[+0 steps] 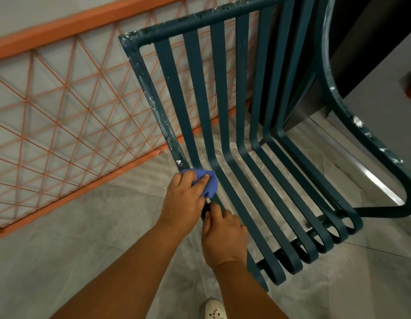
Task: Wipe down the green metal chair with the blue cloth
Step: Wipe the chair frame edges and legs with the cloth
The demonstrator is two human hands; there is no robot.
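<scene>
While the left hand [185, 195] bunches the crumpled blue cloth [208, 184] against the bend where seat meets back, the right hand [223, 238] curls round the near-left side rail just beside it, apparently to steady the frame against the rubbing. The dark green slatted metal chair [241, 125] stands on the grey tiled floor [73, 238] by the orange mesh railing [62, 93], its slats running long from the near-right seat edge up to the far top bar, which carries white specks.
</scene>
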